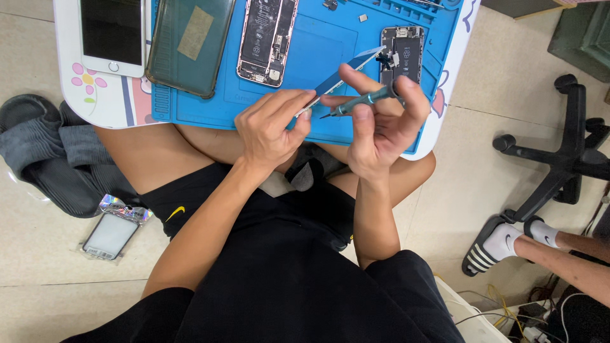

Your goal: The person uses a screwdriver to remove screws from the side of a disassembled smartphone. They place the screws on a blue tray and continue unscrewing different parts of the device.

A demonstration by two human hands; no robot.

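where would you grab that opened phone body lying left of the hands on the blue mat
Grip the opened phone body across its two long metal edges near the middle, coming straight down from above. It lies flat on the blue mat with its internals facing up, so only the rim is safe to pinch.

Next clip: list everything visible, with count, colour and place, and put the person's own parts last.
work mat: 1, blue, on the small white table
opened phones: 2, dark insides, on the mat
white phone: 1, table's left end
clear case: 1, dark-tinted, mat's left
screen panel: 1, pinched in left hand
screwdriver: 1, teal, in right hand
packaged screen: 1, floor, left
slippers: grey, floor, left
chair base: 1, black, right
another person's foot: lower right
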